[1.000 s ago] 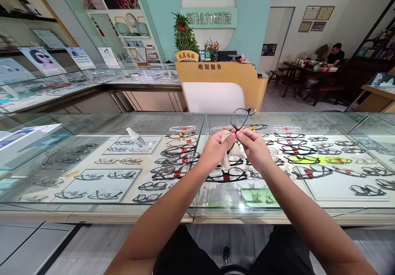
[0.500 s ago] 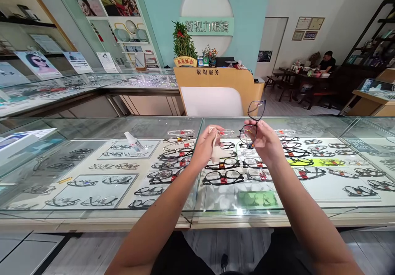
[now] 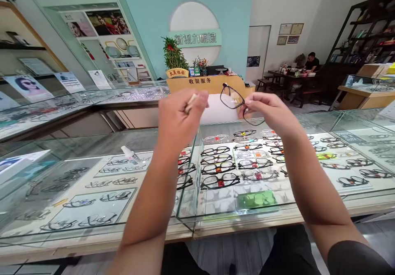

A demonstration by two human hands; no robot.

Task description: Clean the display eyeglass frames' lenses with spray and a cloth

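So the glasses (image 3: 231,98) are up in the air above the counter (image 3: 247,225), tilted, one lens high and the other low. My right hand (image 3: 268,106) has them: the grip is a light pinch, thumb and fingers nearly closed near the bridge, most of the fingertips tucked behind where you can't really see them. The left hand (image 3: 182,110), also above the counter, is balled into a fist, pretty much fully clenched on a cloth (image 3: 191,102), just a bit of it poking out by the thumb. Back of that hand faces the camera, kinda blurry. The hands are apart, and so are cloth and glasses. Both forearms reach up over the counter's near edge. There's a bottle (image 3: 131,155) on the counter's left part, plus rows of frames (image 3: 221,183) under its glass top.
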